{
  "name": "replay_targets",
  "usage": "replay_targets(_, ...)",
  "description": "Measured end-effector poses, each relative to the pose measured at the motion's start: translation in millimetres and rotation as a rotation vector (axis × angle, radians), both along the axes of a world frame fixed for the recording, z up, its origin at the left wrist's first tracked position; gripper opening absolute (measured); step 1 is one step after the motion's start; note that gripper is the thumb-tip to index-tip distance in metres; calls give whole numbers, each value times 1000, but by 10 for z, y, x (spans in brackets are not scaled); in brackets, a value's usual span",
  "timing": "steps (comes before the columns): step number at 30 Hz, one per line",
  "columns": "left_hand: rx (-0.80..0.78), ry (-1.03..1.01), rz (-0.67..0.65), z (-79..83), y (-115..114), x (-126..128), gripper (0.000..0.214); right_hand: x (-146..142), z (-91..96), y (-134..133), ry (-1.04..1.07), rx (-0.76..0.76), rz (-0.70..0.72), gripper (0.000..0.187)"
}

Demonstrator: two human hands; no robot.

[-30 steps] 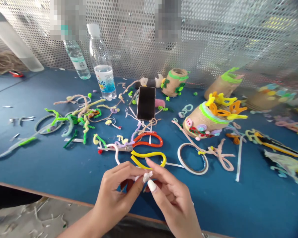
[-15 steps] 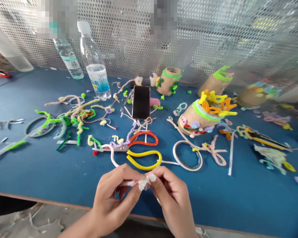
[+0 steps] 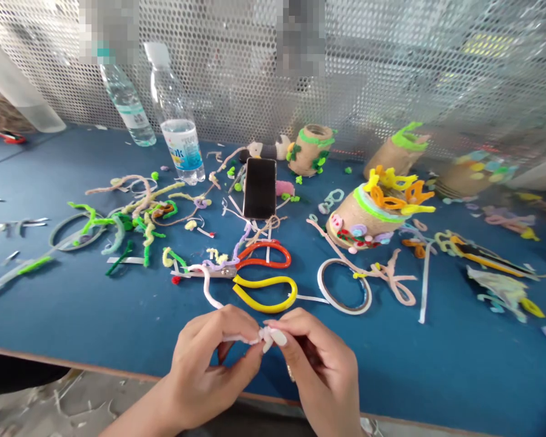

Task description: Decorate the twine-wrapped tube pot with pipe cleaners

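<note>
Two bare hands entered as together: left hand (image 3: 213,364) and right hand (image 3: 316,364), both clamped on a white pipe cleaner (image 3: 266,335), which is held above the near edge of a blue worktable (image 3: 437,376). Bending of a small tight fold is judged to be the step in hand (the inner turns are hidden by the fingers). A firmer pinch at the bend appears called for. Just beyond are listed a yellow pipe-cleaner loop (image 3: 264,297), a roll of white tape (image 3: 343,286) and a black smartphone (image 3: 259,188).
</note>
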State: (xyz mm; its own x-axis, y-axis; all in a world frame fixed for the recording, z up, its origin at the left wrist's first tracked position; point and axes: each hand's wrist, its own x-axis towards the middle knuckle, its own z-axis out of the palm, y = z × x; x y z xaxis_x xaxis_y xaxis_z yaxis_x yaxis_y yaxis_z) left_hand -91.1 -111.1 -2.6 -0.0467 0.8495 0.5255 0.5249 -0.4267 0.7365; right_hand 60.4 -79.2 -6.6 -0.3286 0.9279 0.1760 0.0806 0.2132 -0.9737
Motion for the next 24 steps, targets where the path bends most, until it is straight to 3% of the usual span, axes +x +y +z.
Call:
replay_targets(3, -70, 17, 72, -23, -21, -9, 24, 20, -10, 7, -20, 146, 24, 14)
replay_targets(9, -199, -89, 54, 46, 8, 1, 16, 20, -50, 19, -20, 433, 44, 31)
replay_targets(15, -490, -542, -96, 76, 16, -40, 11, 45, -96, 19, -70, 483, 23, 37)
replay_targets(21, -648, -883, -166, 19, 35, -76, 8, 61, -119, 10, -117, 527, 4, 38)
replay_targets(24, -668, -985, -189, 4, 48, -46, 9, 45, -92, 12, -97, 454, -4, 31)
